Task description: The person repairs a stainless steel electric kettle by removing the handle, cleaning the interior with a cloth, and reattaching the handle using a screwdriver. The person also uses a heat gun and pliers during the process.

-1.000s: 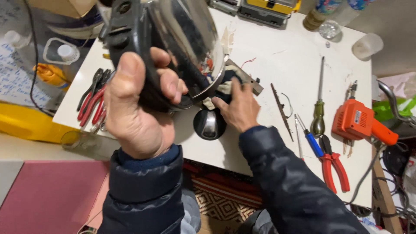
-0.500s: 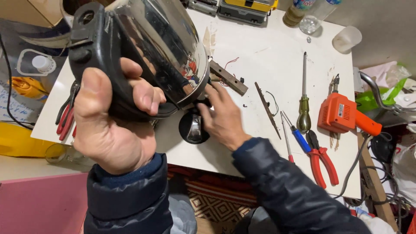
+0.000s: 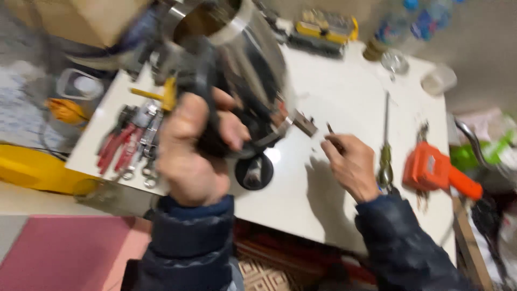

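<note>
A white worktable (image 3: 344, 102) fills the middle of the blurred frame, and above its left half hangs the biggest thing in hand: a steel electric kettle (image 3: 242, 59), tipped so its open mouth faces the upper left and its underside points down toward the table centre. The left hand (image 3: 191, 156), at centre left, is wrapped tight round the kettle's black handle, fingers curled fully closed on it. The kettle looks shiny and rounded, with a black base rim and some small fittings showing at the bottom edge, though blur hides their detail. Just below it on the table lies a round black disc (image 3: 254, 171), apart from the kettle. The right hand (image 3: 353, 164), right of centre, hovers low over the table with fingers pinched narrowly on something thin and dark; what it is cannot be told. The step looks like work on the kettle's underside, with the free hand fetching a small part or tool; the next move would call for steadying the kettle and bringing that hand back to the base. Farther right lie an orange power tool (image 3: 431, 171) and a long screwdriver (image 3: 385, 140); red-handled pliers (image 3: 121, 146) sit at the left edge.
</note>
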